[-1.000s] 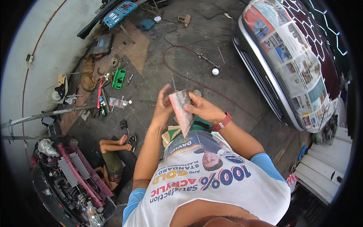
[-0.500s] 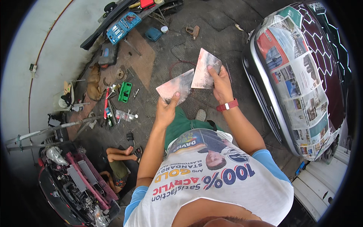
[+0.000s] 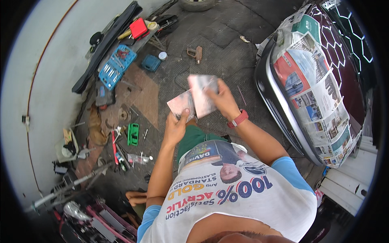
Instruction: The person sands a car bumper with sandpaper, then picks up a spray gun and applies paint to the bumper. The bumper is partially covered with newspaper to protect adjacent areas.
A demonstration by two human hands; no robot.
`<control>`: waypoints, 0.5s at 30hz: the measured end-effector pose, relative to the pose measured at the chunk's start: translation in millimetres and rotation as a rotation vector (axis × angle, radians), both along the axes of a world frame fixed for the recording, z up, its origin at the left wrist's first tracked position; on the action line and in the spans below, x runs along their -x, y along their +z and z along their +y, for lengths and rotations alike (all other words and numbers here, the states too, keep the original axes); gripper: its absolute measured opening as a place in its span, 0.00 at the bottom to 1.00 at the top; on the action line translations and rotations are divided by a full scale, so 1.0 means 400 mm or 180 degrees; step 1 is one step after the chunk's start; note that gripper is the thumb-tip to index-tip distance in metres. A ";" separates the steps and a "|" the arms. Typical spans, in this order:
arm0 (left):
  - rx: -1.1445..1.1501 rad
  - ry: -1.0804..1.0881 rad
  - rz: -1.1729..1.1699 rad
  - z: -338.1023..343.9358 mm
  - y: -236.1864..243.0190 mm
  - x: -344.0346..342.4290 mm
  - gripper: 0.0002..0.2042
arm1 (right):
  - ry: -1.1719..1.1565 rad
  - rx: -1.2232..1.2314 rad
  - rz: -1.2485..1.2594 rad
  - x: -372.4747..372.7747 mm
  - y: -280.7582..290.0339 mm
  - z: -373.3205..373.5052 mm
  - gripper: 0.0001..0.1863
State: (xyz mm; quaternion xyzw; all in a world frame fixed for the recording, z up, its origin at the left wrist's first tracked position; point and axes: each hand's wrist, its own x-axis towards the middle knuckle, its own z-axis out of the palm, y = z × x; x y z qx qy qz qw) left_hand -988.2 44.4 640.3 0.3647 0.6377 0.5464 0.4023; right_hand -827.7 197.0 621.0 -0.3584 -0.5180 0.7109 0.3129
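Observation:
My left hand [image 3: 176, 128] grips a pink-and-grey stained, paper-like square [image 3: 176, 103], thumb on top. My right hand [image 3: 223, 100] holds a larger, similarly stained piece [image 3: 199, 87] with its thumb on the upper face, slightly blurred by motion. The right piece is just right of the left one, its edge touching or overlapping it; I cannot tell which. Both are held above my green shorts, ahead of my white shirt.
A newspaper-masked car panel [image 3: 308, 93] stands at right. Toolboxes [image 3: 117, 67], a spray gun-shaped tool [image 3: 195, 54], a tire [image 3: 196, 4] and hand tools lie about the floor. A brown dog [image 3: 97, 129] rests left. Another person's bare leg [image 3: 135, 198] shows beside car front parts [image 3: 97, 220].
One piece between both hands became two, one per hand. In the last half second my right hand came down and leftward toward the left piece. The view shifted; more floor shows at top.

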 end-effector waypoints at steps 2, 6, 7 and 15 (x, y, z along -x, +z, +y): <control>-0.0111 0.0069 -0.0134 0.080 0.019 0.075 0.22 | -0.0672 0.0695 0.0258 0.086 0.032 0.096 0.18; 0.0162 -0.0439 0.0113 0.241 0.049 0.245 0.21 | 0.0581 -0.0611 -0.0227 0.238 0.053 0.172 0.20; 0.0205 -0.0571 0.0226 0.266 0.073 0.287 0.21 | 0.0548 -0.1420 -0.0831 0.256 0.081 0.218 0.20; 0.0196 -0.0980 -0.0042 0.525 0.055 0.460 0.21 | 0.0114 -0.1228 -0.0981 0.408 0.125 0.422 0.16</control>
